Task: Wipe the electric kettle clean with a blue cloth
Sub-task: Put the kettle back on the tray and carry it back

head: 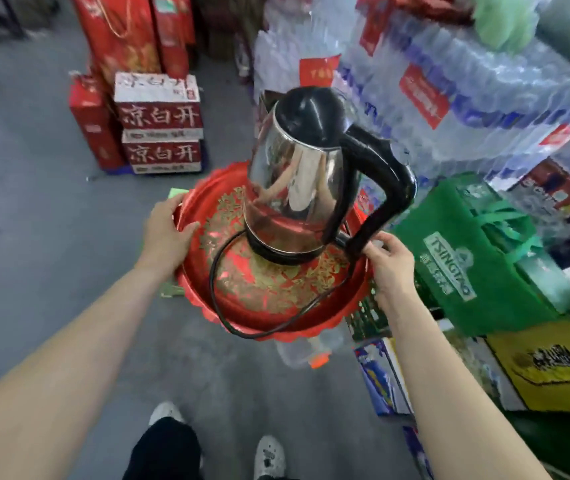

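Observation:
A steel electric kettle [294, 174] with a black lid and black handle stands on its base in a round red tray [276, 306] with a gold pattern. Its black cord [217, 271] loops across the tray and over the front rim. My left hand [167, 230] grips the tray's left rim. My right hand [389, 263] holds the tray's right rim, fingers close to the foot of the kettle's handle. The tray is lifted above the floor. No blue cloth is in view.
Red drink cartons [158, 123] are stacked on the grey floor ahead. Shrink-wrapped water bottle packs [449, 91] rise on the right, with a green bag [477, 265] and yellow box [546, 368] below them. A clear plastic jug [304, 351] sits under the tray. My shoes [269, 455] show below.

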The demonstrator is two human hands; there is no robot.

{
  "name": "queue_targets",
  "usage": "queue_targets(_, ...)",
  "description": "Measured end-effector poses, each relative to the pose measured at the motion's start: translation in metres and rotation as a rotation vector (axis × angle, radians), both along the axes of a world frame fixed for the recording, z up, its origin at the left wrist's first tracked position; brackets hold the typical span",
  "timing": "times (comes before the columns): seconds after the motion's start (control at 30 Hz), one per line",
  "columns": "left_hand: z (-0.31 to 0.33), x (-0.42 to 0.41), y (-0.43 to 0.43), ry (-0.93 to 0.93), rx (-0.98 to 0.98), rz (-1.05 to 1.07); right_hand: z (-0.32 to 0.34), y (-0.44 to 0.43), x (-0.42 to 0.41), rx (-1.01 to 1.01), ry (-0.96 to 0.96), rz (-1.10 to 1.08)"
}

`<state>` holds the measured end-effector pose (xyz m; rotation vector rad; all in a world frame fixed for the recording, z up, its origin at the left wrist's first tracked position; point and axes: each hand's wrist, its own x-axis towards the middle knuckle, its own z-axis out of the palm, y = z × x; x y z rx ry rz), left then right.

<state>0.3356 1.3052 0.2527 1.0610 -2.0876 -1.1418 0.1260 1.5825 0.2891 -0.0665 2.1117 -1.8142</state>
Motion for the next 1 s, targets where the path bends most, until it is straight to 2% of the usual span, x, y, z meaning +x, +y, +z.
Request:
queue_targets(0.13, -0.01, 0.013, -0.097, -0.015, 0.013, 0.061, -0.006, -0.1, 0.005, -0.018, -0.047, 0.061)
queue_targets(0.43, -0.006, 0.025, -0.311, -0.04, 0.015, 0.013, -0.011, -0.303, 0.027, -0.017, -0.052, -0.013)
queue_targets(0.77, -0.013, -0.031, -0.523, -0.04, -0.043, -0.003, -0.017, -0.517, -0.018, -0.008, -0.075, -0.037)
queue_targets(1.0, -0.016, -0.082, -0.659, -0.042, -0.003, -0.036, -0.019, -0.65, -0.061, 0.017, -0.093, -0.07)
